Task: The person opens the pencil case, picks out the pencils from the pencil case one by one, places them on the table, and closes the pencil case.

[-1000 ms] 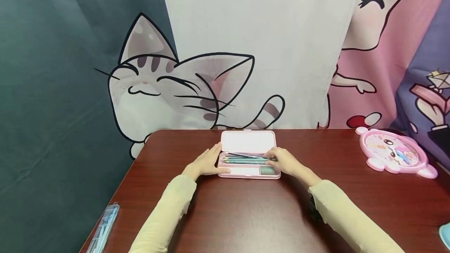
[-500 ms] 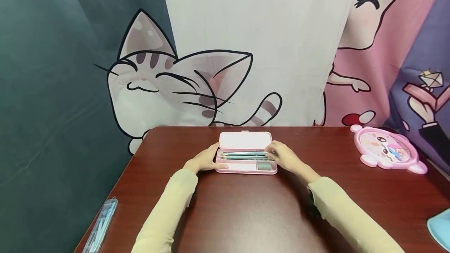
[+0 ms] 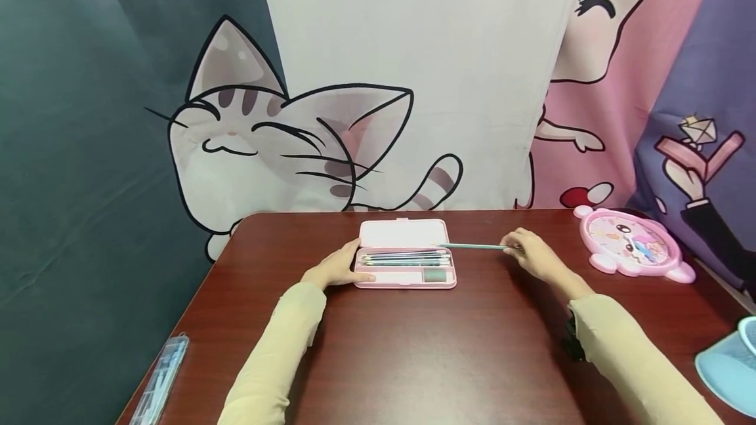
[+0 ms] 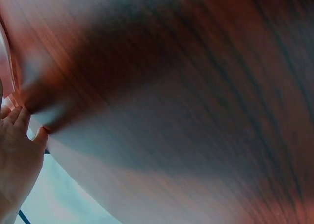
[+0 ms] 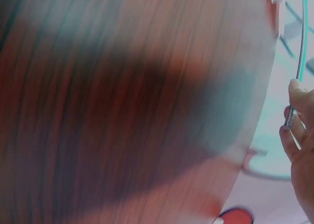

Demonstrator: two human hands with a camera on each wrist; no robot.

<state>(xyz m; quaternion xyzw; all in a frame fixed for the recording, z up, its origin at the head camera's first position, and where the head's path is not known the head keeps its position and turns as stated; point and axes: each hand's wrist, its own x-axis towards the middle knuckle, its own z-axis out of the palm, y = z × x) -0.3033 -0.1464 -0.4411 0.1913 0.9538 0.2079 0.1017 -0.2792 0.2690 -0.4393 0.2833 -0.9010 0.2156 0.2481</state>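
An open pink pencil case (image 3: 405,284) lies near the table's far edge, its lid (image 3: 404,233) folded back. Several teal and dark pencils (image 3: 404,258) lie in the long rear compartment; a grey-green block (image 3: 434,275) sits at the front right. My left hand (image 3: 336,267) rests against the case's left end, its thumb over the front rim and its fingers extended along the side. To the right of the case, my right hand (image 3: 534,256) pinches one teal pencil (image 3: 475,246) by its end. The pencil points left, its far tip overlapping the lid's corner in the head view.
Toward the far right lies a pink bear-shaped clock (image 3: 632,244). A light blue pen holder (image 3: 729,369) is near the right edge. At the left table edge lies a clear plastic case (image 3: 159,382) with bluish contents. A cat-print curtain (image 3: 266,149) hangs behind the table.
My right hand has drawn one teal pencil out of the case and moved right with it. My left hand has stayed at the case's left end. The head view has shifted slightly right.
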